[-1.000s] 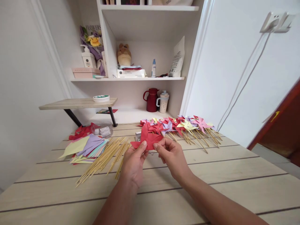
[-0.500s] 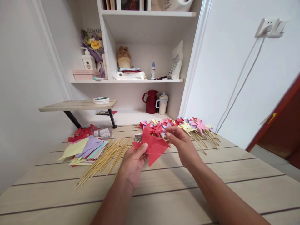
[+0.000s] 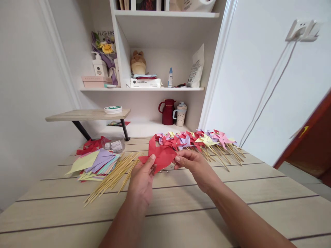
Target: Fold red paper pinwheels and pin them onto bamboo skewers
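Between my hands, above the table, is a red paper pinwheel [image 3: 162, 155] with its blades partly curled. My left hand [image 3: 143, 177] pinches its lower left side, thumb on top. The fingertips of my right hand [image 3: 193, 164] are closed on its right-hand edge. Behind it lie finished pinwheels [image 3: 207, 140] in red, yellow, pink and purple on wooden sticks. Loose wooden sticks [image 3: 112, 179] lie to the left of my left hand. Several tiny shiny pieces [image 3: 168, 170] are on the table just below the red paper.
At the left are a stack of coloured paper sheets [image 3: 97, 165], red paper pieces [image 3: 90, 146] and a clear plastic box [image 3: 116, 145]. A small raised stand [image 3: 77, 115] is behind them. A red jug [image 3: 168, 112] and a cup [image 3: 181, 113] stand at the back.
My right hand has come down and left, now gripping the red paper's right edge. The red paper has shifted slightly left, and its lower pointed blade no longer hangs down as far.
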`<control>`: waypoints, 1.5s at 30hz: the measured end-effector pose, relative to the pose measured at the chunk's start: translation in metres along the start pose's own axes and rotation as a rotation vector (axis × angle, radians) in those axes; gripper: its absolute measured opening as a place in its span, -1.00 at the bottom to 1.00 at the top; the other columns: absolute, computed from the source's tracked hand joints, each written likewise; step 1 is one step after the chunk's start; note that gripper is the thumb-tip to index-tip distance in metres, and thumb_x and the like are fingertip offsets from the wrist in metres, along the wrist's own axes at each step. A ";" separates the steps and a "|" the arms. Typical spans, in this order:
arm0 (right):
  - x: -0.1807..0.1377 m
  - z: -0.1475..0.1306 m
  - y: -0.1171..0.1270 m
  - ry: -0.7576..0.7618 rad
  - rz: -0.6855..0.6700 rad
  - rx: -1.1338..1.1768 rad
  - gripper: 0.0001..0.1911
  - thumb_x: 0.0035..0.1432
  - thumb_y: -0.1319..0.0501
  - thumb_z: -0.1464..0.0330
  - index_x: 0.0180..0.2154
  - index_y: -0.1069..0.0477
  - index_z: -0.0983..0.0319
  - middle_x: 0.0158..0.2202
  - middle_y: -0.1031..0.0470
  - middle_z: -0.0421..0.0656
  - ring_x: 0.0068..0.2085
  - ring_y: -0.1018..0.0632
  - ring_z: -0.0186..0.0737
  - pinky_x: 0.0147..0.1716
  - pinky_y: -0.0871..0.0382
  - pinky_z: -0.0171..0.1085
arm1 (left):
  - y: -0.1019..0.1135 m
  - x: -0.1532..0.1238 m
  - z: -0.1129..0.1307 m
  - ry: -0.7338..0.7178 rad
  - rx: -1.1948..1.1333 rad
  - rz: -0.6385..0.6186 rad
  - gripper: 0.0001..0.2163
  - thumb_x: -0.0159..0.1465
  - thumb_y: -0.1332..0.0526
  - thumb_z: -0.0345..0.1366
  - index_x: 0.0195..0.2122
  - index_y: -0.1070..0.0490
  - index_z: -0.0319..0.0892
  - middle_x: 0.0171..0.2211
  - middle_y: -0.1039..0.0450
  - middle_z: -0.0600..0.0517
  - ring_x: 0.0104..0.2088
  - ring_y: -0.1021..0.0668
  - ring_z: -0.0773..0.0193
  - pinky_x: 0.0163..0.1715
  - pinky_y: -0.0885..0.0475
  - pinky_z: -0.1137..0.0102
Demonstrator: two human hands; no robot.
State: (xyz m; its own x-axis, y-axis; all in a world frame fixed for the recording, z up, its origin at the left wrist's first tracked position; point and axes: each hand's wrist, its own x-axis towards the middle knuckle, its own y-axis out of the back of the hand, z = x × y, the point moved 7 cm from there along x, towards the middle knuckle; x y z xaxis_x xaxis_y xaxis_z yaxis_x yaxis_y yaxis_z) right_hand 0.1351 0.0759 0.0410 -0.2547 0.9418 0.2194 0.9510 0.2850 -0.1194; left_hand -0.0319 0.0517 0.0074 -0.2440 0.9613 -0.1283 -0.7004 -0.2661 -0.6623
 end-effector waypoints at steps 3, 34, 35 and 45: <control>-0.002 0.000 -0.002 0.028 0.010 -0.029 -0.76 -0.02 -0.43 0.15 -0.40 -0.59 0.19 -0.47 -0.56 -0.20 -0.42 -0.54 -0.25 -0.25 -0.44 -0.18 | 0.000 -0.002 0.001 -0.010 0.006 0.015 -0.82 -0.01 -0.51 -0.37 -0.41 -0.57 -0.27 -0.46 -0.60 0.00 -0.48 -0.55 0.38 -0.37 -0.47 0.48; -0.011 -0.041 0.013 0.391 0.068 -0.358 -0.88 0.19 -0.29 0.28 -0.36 -0.60 0.10 -0.21 -0.35 -0.15 -0.07 -0.40 -0.10 -0.05 -0.31 -0.10 | -0.006 -0.002 -0.009 0.092 0.144 -0.126 -0.78 -0.05 -0.54 -0.34 -0.42 -0.57 -0.27 -0.44 -0.60 -0.01 -0.44 -0.56 0.36 -0.29 -0.50 0.45; -0.012 -0.042 0.009 0.382 0.023 -0.390 -0.89 0.18 -0.29 0.30 -0.36 -0.60 0.10 -0.20 -0.34 -0.14 -0.06 -0.40 -0.10 -0.05 -0.32 -0.10 | -0.007 -0.002 -0.010 0.105 0.152 -0.143 -0.77 -0.04 -0.54 -0.33 -0.39 -0.58 -0.27 -0.41 -0.62 -0.03 -0.41 -0.57 0.35 -0.28 -0.50 0.44; -0.007 -0.036 0.005 0.315 -0.086 -0.395 -0.83 0.18 -0.21 0.40 -0.36 -0.59 0.13 -0.06 -0.49 -0.11 0.11 -0.44 -0.06 0.00 -0.35 -0.09 | -0.021 -0.008 -0.009 0.180 0.255 -0.437 -0.76 0.13 -0.46 -0.27 -0.20 -0.61 -0.25 -0.11 -0.64 -0.12 -0.15 -0.61 0.23 -0.12 -0.47 0.39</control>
State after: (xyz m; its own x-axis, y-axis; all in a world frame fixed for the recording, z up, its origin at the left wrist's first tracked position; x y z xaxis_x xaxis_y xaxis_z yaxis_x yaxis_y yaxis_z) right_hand 0.1484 0.0646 0.0734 -0.3276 0.8011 0.5010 0.9381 0.2125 0.2735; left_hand -0.0097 0.0506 0.0155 0.2096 0.9776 -0.0198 -0.8571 0.1739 -0.4849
